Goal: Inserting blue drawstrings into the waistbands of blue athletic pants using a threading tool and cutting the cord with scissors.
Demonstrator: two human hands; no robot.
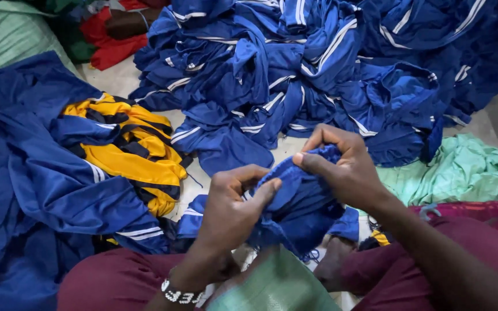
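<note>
Left hand and right hand pinched blue garment; blue pile beyond, yellow-striped clothes left on floor.

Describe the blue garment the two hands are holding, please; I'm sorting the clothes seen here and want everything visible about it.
The blue garment is a royal blue piece of soft, slightly shiny knit-looking fabric, bunched and crumpled, so its full shape cannot be told. A white stripe shows at its lower left edge. The left hand pinches one fold between thumb and fingers; the right hand grips the upper edge. It hangs between them above the person's lap, its lower part drooping toward the floor, in front of a big heap of similar blue clothes.
</note>
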